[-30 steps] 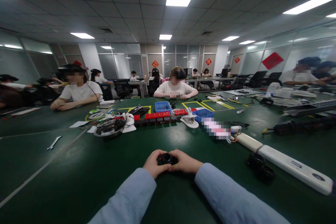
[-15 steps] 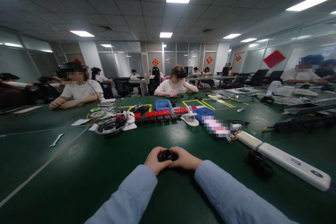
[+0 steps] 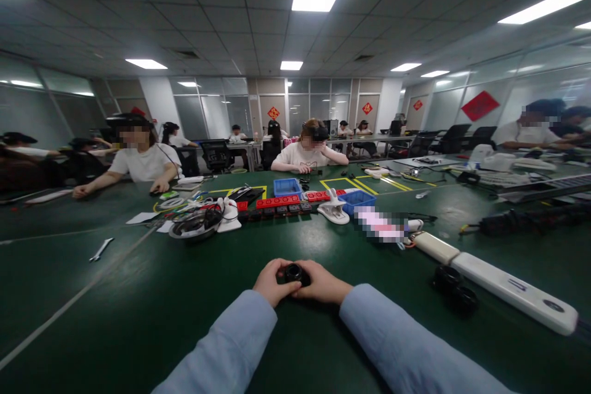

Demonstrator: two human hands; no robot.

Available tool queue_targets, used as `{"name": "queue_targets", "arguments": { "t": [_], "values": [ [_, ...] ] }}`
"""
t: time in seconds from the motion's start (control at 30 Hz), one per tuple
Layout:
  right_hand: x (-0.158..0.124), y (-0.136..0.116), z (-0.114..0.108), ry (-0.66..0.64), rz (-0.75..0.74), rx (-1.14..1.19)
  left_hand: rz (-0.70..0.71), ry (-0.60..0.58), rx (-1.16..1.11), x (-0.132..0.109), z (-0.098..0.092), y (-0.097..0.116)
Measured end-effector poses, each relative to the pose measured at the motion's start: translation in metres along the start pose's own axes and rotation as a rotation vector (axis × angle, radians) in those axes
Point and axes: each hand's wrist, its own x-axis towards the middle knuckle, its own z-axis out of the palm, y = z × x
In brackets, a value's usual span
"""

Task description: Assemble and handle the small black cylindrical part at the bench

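Observation:
Between my two hands is a small black round part (image 3: 292, 271) with a raised rim and a dark centre, low over the green table (image 3: 305, 345). My left hand (image 3: 271, 282) wraps its left side, with the thumb along the front. From the right, my right hand (image 3: 324, 282) closes on the same part, its thumb near the left thumb. The fingers hide the part's underside and sides. Off to the right, two joined black round pieces (image 3: 455, 288) lie on the table, apart from my hands.
A long white bar-shaped device (image 3: 512, 286) lies at right. Ahead are a row of red and black blocks (image 3: 277, 202), blue bins (image 3: 357, 199), a white clamp (image 3: 335, 208) and a dish of cables (image 3: 196, 225). A wrench (image 3: 100, 249) rests at left. Co-workers sit around the table.
My right hand has shifted slightly left around the black part, and both hands keep hold of it. A co-worker at left has moved their hands apart. The view has tilted slightly.

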Motion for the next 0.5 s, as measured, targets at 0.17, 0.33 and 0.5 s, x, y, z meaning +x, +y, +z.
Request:
{"name": "queue_targets", "arguments": {
  "t": [0.17, 0.33, 0.5],
  "values": [
    [0.002, 0.008, -0.007, -0.185, -0.039, 0.239, -0.066, -0.046, -0.154, 0.002, 0.000, -0.005],
    [0.004, 0.013, -0.004, -0.155, -0.031, 0.251, -0.049, -0.059, -0.151, 0.002, 0.001, -0.007],
    [0.004, 0.012, -0.003, -0.144, -0.022, 0.235, -0.011, -0.078, -0.122, 0.002, -0.001, -0.008]
  ]
}}
